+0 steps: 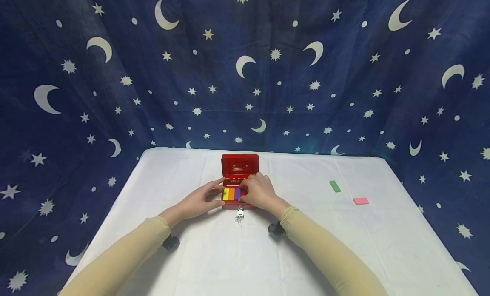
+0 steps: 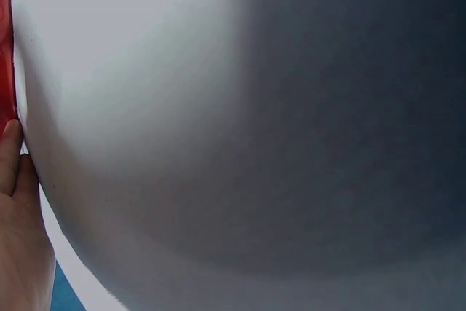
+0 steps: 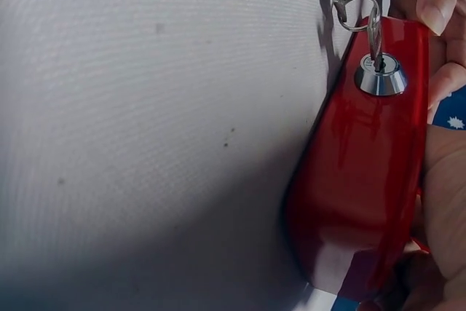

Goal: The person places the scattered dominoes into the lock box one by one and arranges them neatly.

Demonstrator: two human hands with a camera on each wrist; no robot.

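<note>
A red metal cash box [image 1: 229,206] stands with its lid [image 1: 240,163] raised. A silver lock with a key in it sits on its front. Inside, yellow [image 1: 226,195], orange [image 1: 231,194] and purple [image 1: 237,194] blocks lie side by side. My right hand [image 1: 260,192] reaches over the box's right side, its thumb and forefinger pinching at the purple block. My left hand [image 1: 200,200] rests at the left side with fingers spread, the thumb at the front left corner. In the right wrist view, the keys [image 3: 375,30] hang at the lock [image 3: 380,74].
On the right of the white-covered table [image 1: 214,262] lie a green block [image 1: 334,186] and a pink block [image 1: 360,201]. A dark blue curtain [image 1: 214,75] with moons and stars hangs behind and around the table. The left wrist view is mostly blurred white cloth and shadow.
</note>
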